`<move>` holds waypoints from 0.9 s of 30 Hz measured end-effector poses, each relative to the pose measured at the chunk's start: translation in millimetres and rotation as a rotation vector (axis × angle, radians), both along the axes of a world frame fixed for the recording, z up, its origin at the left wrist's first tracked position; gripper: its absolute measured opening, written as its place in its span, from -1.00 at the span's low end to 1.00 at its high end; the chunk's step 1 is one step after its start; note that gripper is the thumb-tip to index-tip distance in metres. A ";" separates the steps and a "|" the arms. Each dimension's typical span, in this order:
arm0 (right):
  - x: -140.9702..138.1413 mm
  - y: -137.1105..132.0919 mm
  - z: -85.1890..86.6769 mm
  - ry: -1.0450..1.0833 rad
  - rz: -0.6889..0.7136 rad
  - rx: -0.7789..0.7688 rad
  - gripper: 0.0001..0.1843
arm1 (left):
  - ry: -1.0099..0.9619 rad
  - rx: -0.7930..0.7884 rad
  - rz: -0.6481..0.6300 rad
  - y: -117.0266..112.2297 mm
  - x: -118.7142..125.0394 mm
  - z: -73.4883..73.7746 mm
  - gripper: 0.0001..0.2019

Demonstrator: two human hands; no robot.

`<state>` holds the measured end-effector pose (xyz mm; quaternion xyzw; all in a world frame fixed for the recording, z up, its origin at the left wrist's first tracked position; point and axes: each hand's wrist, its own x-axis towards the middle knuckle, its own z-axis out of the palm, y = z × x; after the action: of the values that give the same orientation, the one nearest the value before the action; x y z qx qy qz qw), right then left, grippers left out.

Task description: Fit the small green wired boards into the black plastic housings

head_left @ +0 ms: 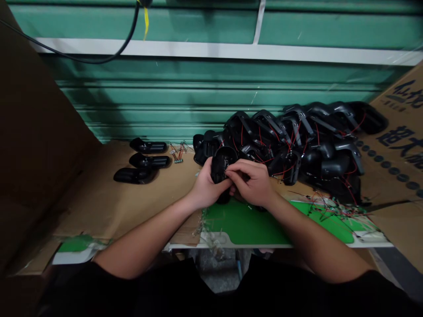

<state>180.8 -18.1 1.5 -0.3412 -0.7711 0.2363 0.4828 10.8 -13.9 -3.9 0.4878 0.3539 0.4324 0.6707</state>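
My left hand (206,185) is wrapped round a black plastic housing (224,156) with a round open end that faces me. Fingertips of my right hand (249,178) are pinched together at the opening; what they hold, if anything, is too small to make out. Just behind and to the right lies a pile of similar black housings (264,127) with red wires hanging out of them. Over on the left, three black shells (148,161) lie in a column, beside small circuit boards with wires (177,159).
Cardboard (158,193) and a green board with a white rim (261,224) cover the work surface. Loose red and black wires (337,209) lie at the right. Cardboard boxes stand on both sides, a green slatted wall (198,97) behind. A black cable (122,50) hangs above.
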 end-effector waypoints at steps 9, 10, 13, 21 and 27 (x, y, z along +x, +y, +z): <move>-2.8 1.4 -7.1 -0.040 -0.078 0.175 -0.90 | -0.008 0.013 0.034 0.3 -0.2 -2.7 -0.29; -2.8 2.0 -8.1 -0.040 -0.077 0.187 -0.90 | -0.008 0.009 0.041 0.5 0.0 -2.4 -0.29; -2.3 4.2 -10.6 -0.047 -0.056 0.219 -0.87 | -0.025 -0.021 0.044 0.3 -0.3 -0.3 -0.26; 5.8 13.3 -12.3 -0.092 -0.035 0.338 -0.81 | -0.144 -0.172 -0.092 1.4 -6.3 0.8 -0.35; 10.5 16.8 -12.5 -0.087 0.003 0.305 -0.79 | -0.106 -0.101 -0.125 2.5 -6.9 3.1 -0.37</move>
<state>191.3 -1.3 -11.0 -0.2728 -0.8186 0.1023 0.4949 3.9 -11.4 -0.7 0.4511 0.3081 0.3965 0.7378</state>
